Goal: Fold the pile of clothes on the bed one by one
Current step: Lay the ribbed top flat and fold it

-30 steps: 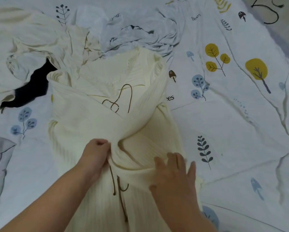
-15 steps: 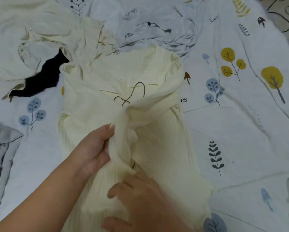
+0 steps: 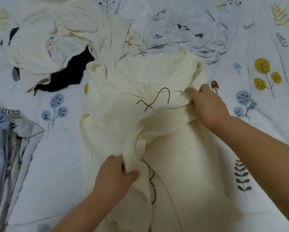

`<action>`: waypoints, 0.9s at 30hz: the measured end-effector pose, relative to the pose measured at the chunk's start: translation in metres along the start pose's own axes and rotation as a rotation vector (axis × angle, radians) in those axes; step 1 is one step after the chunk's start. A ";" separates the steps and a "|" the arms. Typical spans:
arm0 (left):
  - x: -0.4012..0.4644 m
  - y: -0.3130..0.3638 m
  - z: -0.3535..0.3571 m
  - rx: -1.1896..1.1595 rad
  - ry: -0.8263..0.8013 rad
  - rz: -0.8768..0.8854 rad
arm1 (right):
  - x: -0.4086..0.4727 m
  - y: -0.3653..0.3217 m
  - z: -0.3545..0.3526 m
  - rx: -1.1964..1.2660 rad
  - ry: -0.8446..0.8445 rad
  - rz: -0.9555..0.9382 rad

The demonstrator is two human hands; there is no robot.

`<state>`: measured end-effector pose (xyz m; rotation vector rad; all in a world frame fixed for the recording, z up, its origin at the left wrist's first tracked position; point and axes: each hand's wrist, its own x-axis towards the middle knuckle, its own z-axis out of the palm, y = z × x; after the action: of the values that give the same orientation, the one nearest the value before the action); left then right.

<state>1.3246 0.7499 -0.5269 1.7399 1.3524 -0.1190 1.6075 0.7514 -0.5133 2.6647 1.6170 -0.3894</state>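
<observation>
Cream ribbed knit is what I've got in front of me right now, a long dress or cardigan-type piece point(image 3: 110, 114) with brown lacing point(image 3: 153, 104) down the front, spread out lengthwise along the middle of the bed point(image 3: 257, 141), hem end toward the near edge.

My left hand point(image 3: 117, 176) is pinching a bunched fold of the knit near the waist, thumb and fingers clamped on the fabric. My right hand point(image 3: 207, 104) is up by the shoulder on the right side, fingers curled into the cloth where the sleeve point(image 3: 165, 121) crosses over the body. So both hands are gripping this same garment.

Progress-wise I'd call this early. The sleeve looks brought across the front, but it's lumpy and twisted rather than flat, and the long body hasn't been doubled up at all. So this piece is maybe at the first fold.

And there's plenty left. Toward the far edge of the bed there's a crumpled heap: an off-white garment point(image 3: 48, 47), something black point(image 3: 68, 72) poking out under it, and a pale grey-blue one point(image 3: 182, 36) just beside it, all unfolded. At the left edge there's a grey-and-white streaky piece point(image 3: 11, 153); can't tell whether that counts as folded or just dumped there.

I don't see a neat finished stack anywhere in view.
</observation>
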 end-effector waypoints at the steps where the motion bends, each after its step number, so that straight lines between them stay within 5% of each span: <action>1: 0.001 -0.004 -0.002 -0.033 -0.010 0.017 | 0.009 0.005 -0.003 -0.078 -0.053 -0.051; 5: -0.004 -0.014 -0.015 -0.310 -0.074 0.049 | 0.047 0.012 -0.041 -0.171 -0.253 -0.132; 10: -0.017 -0.039 -0.029 -0.415 0.004 -0.030 | 0.083 0.025 -0.068 -0.314 -0.321 -0.007; 14: -0.016 -0.052 -0.036 -0.053 0.091 -0.068 | 0.088 0.019 -0.049 -0.370 -0.168 0.160; 17: -0.018 -0.042 -0.035 0.407 0.342 0.113 | 0.081 0.006 -0.025 -0.302 0.006 0.107; 19: -0.024 -0.027 -0.028 0.456 0.429 0.205 | 0.073 0.003 -0.014 -0.218 0.133 0.107; 27: -0.037 -0.007 -0.001 0.626 0.066 0.197 | 0.043 0.022 -0.007 -0.172 0.094 0.005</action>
<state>1.3037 0.7238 -0.5091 2.4051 1.2581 -0.4125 1.6467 0.7797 -0.5183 2.5942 1.5865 -0.1205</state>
